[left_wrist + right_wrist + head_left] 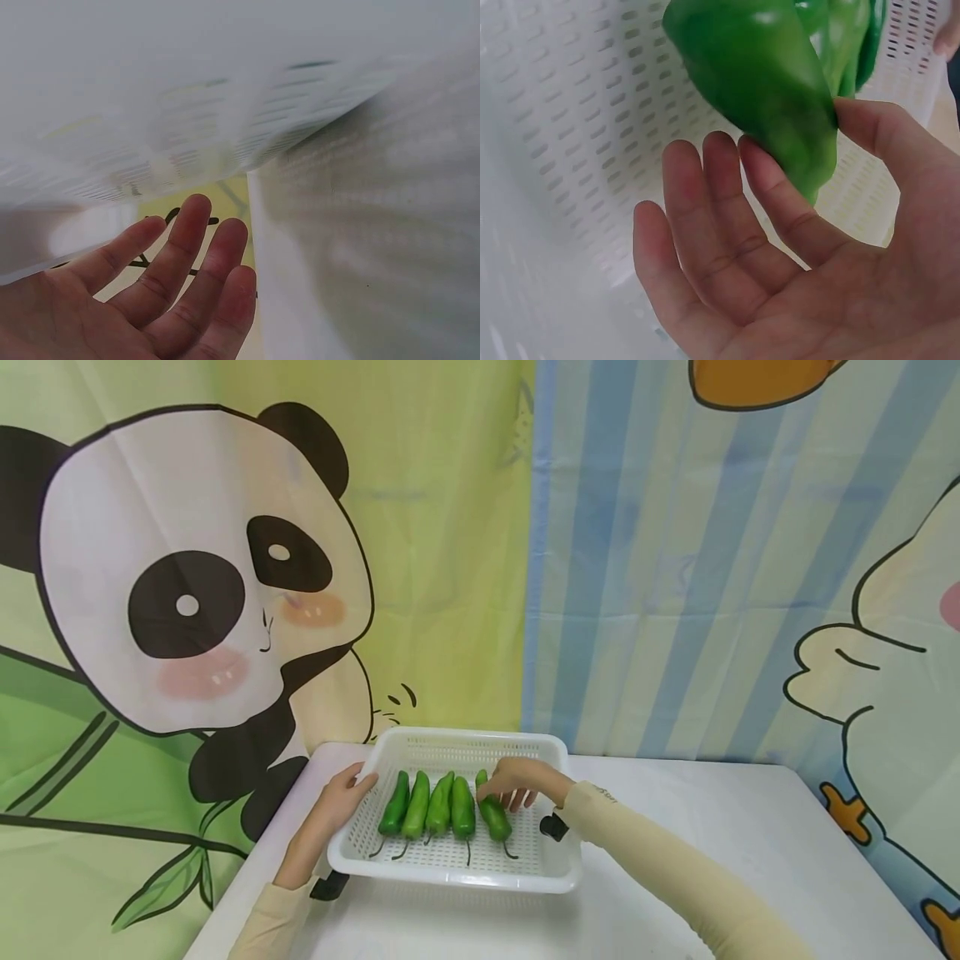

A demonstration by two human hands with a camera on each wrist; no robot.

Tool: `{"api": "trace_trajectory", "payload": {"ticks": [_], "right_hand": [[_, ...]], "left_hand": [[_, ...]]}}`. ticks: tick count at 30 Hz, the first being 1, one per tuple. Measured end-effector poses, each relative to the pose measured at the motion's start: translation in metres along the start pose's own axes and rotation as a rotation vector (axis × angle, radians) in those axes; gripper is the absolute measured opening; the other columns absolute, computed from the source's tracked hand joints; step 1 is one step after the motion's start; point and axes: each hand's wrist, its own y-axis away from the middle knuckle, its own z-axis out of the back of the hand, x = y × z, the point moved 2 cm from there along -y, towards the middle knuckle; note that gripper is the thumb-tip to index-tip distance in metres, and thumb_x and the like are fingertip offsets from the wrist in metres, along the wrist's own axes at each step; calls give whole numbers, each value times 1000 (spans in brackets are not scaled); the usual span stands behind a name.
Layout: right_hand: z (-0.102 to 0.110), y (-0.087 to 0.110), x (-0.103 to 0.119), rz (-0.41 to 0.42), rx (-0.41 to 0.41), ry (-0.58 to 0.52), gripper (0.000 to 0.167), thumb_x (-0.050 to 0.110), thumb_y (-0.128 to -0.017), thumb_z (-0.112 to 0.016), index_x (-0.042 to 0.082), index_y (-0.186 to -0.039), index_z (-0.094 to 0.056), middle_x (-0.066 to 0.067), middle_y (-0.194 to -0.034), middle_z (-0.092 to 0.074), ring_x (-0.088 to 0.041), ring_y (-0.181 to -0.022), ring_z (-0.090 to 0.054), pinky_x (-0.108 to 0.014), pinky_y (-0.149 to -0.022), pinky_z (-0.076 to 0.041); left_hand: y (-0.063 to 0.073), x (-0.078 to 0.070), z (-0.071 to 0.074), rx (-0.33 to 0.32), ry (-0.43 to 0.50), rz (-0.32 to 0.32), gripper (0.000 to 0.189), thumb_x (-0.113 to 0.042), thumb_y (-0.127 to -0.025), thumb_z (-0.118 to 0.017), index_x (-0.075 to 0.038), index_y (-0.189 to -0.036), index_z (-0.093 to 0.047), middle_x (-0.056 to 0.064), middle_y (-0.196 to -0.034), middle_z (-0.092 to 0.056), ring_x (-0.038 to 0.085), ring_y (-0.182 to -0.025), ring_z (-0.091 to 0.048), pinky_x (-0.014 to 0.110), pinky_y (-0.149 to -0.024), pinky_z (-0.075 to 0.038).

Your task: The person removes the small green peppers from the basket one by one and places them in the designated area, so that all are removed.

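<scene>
Thumb (870, 126) and forefinger (787, 199) of my right hand (516, 778) pinch the rightmost pepper (493, 818), in the basket (450, 882), by its slim end, likely the easiest grip; my left hand (340, 795), fingers parted, lies at the basket's edge, perhaps steadying it. Whether my left thumb (367, 784) presses is unclear; the right wrist view crops the pepper.

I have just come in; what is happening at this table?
Someone's right hand pinches the rightmost long green pepper inside a white perforated plastic basket. The left hand is at the basket's left rim. Four other green peppers lie side by side, stems pointing towards the person.
</scene>
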Motion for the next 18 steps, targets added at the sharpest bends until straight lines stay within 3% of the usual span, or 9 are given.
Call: {"api": "trace_trajectory", "payload": {"ticks": [9,18], "right_hand": [[17,11,-7,46,87,-167,43,50,-89,-67,8,-97,-71,-13,-101,-75,-34,-102,-72,-48,-88,-60],[35,16,-14,70,122,-247,40,49,-92,-66,10,-101,-70,-12,-105,-73,-37,-109,-69,-50,-88,-60]], "left_hand": [[-1,0,-1,6,9,6,53,-41,-105,-49,-10,-149,-44,26,-133,-61,23,-92,-72,37,-70,-63],[2,-1,0,-6,1,5,52,-40,-105,-49,-10,-148,-45,26,-133,-61,23,-91,-72,36,-69,-63]]}}
